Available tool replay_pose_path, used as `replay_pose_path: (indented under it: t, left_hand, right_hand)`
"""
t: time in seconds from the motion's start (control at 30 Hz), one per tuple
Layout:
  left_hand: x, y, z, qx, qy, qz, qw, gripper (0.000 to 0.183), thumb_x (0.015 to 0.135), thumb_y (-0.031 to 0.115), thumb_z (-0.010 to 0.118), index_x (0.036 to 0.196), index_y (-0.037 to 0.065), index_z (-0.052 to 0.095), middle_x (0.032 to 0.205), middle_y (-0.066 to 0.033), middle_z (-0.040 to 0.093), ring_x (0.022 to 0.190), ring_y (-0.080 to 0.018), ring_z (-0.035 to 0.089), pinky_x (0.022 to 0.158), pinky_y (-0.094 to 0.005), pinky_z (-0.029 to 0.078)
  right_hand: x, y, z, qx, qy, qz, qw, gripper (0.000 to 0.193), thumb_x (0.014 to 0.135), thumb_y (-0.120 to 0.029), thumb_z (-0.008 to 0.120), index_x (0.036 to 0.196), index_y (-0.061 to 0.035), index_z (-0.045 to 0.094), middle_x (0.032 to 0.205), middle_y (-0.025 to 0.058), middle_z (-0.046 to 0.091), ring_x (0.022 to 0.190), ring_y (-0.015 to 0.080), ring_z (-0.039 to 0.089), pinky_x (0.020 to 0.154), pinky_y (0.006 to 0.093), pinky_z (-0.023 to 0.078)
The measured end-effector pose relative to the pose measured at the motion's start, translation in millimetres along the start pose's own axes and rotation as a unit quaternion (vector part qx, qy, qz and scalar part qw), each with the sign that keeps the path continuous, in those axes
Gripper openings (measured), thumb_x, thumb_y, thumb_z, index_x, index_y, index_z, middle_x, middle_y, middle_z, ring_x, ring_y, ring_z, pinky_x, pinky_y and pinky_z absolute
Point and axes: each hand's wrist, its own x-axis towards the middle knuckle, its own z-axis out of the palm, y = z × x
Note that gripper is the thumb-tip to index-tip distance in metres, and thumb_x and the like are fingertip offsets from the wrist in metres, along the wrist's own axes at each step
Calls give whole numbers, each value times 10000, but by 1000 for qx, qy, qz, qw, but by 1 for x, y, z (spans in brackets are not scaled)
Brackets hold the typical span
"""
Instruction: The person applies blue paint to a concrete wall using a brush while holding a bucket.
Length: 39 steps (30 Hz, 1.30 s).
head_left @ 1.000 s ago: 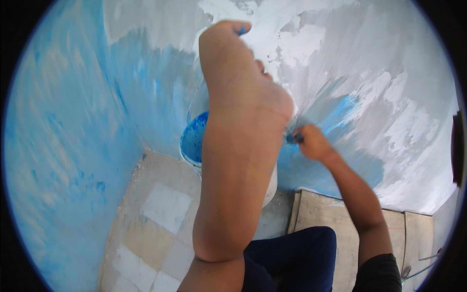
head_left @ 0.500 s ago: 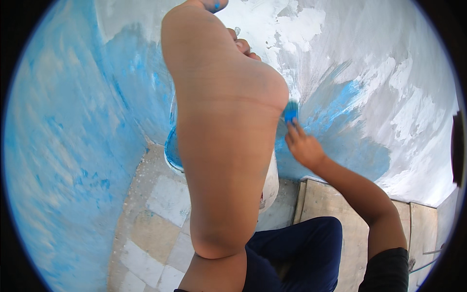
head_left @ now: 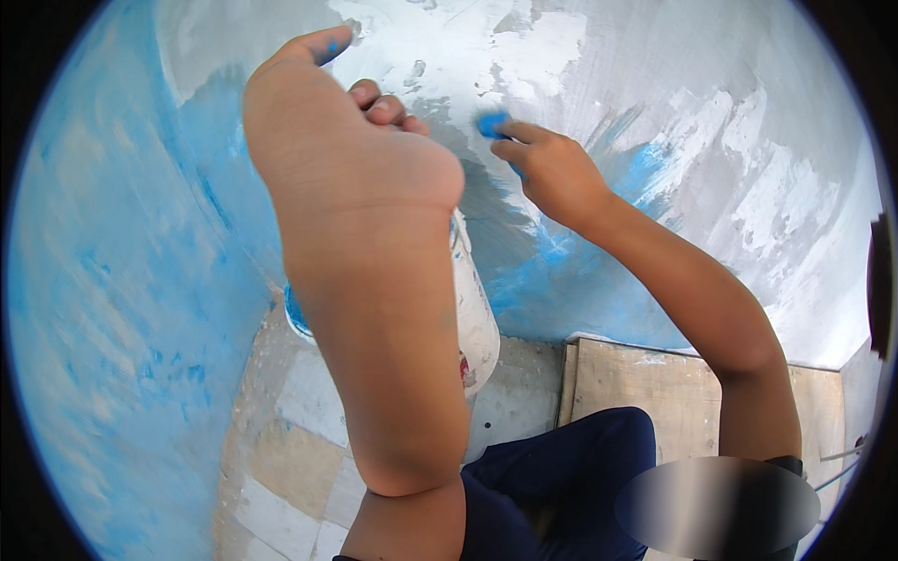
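While the left wall [head_left: 103,280] at nine o'clock is mostly coated blue, the left hand [head_left: 346,140] at eleven is seen curled, though whether anything is gripped cannot be told; a white paint bucket [head_left: 479,323] is partly hidden near centre; a blue paintbrush [head_left: 492,124] is grasped toward twelve by the right hand [head_left: 563,178]; the grey-white facing wall [head_left: 659,79] toward two is apparently left largely uncoated. No writing can be read.

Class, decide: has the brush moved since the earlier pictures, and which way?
Yes: the brush has moved up the wall and leftward, judged against the wooden board.
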Motion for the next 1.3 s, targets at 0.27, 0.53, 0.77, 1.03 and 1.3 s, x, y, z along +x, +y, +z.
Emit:
replay_pose_path:
  t: [0.27, 0.53, 0.77, 1.03, 1.3]
  left_hand:
    - [8, 17, -8, -34, 3, -16, 999, 270, 951, 171, 571, 939, 16, 351, 809, -53, 372, 704, -173, 335, 777, -381, 323]
    - [-9, 3, 3, 32, -42, -19, 998, 284, 951, 171, 577, 946, 35, 328, 839, -58, 372, 725, -173, 335, 768, -375, 320]
    - [-10, -11, 1, 107, -129, -87, 982, 282, 966, 201, 562, 993, 18, 349, 866, -72, 391, 718, -180, 353, 761, -370, 341]
    - [6, -24, -47, 237, -85, -376, 892, 257, 923, 259, 607, 916, 55, 452, 744, -21, 433, 610, -146, 387, 686, -321, 385]
    - [-30, -66, -122, 525, -37, -295, 798, 261, 923, 303, 652, 778, 177, 475, 644, 65, 336, 561, -86, 285, 617, -271, 304]
  right_hand:
    - [-140, -3, 64, -160, -190, -101, 963, 128, 841, -61, 651, 949, -2, 685, 1331, 259, 596, 1273, 400, 600, 670, 367, 631]
    - [-208, -4, 56, 108, -379, 215, 894, 120, 833, -30, 701, 951, -50, 714, 1022, 160, 708, 957, 336, 705, 834, 419, 575]
    - [-252, -12, 77, 602, 60, 550, 576, 207, 887, -64, 767, 1067, -8, 680, 996, 151, 729, 801, 263, 709, 756, 353, 583]
    - [-302, -78, 178, 680, 189, 642, 299, 167, 919, -46, 726, 1055, -44, 630, 963, 105, 703, 840, 236, 726, 734, 336, 598]
    - [-258, -60, 150, 674, 243, 574, 396, 252, 920, -70, 738, 1126, 15, 621, 1018, 151, 694, 840, 245, 718, 768, 355, 610]
